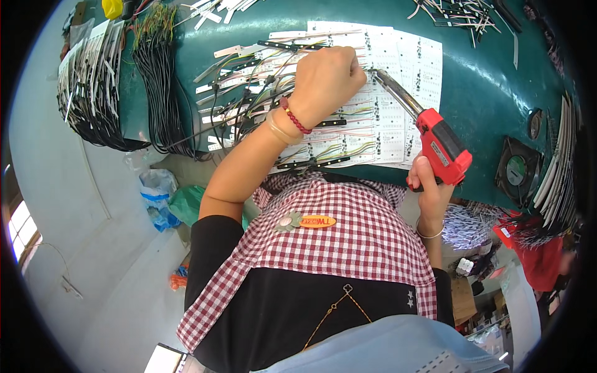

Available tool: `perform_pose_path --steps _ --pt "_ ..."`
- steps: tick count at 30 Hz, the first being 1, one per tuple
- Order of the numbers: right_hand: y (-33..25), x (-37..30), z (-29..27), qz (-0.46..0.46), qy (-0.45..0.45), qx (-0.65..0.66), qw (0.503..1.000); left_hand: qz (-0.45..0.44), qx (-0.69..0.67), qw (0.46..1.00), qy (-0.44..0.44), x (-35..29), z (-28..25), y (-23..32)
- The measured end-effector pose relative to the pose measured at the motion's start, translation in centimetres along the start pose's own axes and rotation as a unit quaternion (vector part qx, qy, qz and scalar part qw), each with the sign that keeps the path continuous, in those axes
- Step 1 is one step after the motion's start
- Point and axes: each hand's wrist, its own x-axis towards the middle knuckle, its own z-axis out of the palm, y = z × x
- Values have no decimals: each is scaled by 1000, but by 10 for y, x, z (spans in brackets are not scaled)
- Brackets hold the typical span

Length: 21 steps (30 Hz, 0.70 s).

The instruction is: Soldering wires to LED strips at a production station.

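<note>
My right hand (430,189) is wrapped round the handle of a red and black soldering gun (443,148). Its metal tip points up and left, ending just beside my left hand (329,76). That hand is closed over white printed circuit boards (390,133), back of the hand up, and its fingertips are hidden, so what they pinch cannot be made out. Thin coloured wires (357,144) run across the boards from their left side. Among them lie narrow black strips (331,123) and dark cables (214,102), partly covered by my left forearm.
On the green table (479,81), a bundle of black cables (158,93) and a row of white strips with black leads (90,84) lie at the left. A small black fan (517,171) and pale wires (555,171) sit at the right. More strips (460,15) lie at the far right.
</note>
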Motion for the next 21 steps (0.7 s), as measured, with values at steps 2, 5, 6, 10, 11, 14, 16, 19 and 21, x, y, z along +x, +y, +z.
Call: perform_pose_path --steps 2,5,6,10,11,14,16,19,21 --pt "1 -1 0 1 -1 -3 1000 0 6 1000 0 0 1 -1" --pt "0 -4 0 -5 20 -21 1000 2 5 1000 -3 0 1 -2" --pt "1 -4 -1 -8 38 -33 999 3 0 1000 -4 0 1 -2" --pt "6 -3 -6 -30 38 -49 998 11 7 1000 7 0 1 -3" --pt "10 -2 -6 -49 35 -66 996 12 4 1000 7 0 1 -3" --pt "17 0 -9 -76 26 -96 992 6 4 1000 6 -1 2 -4" --pt "19 0 -9 -84 23 -108 990 2 6 1000 5 -2 3 -5" --pt "16 0 -7 -87 20 -113 990 9 11 1000 15 -2 4 -6" --pt "10 -1 -3 -31 28 -89 995 11 8 1000 9 -2 4 -7"
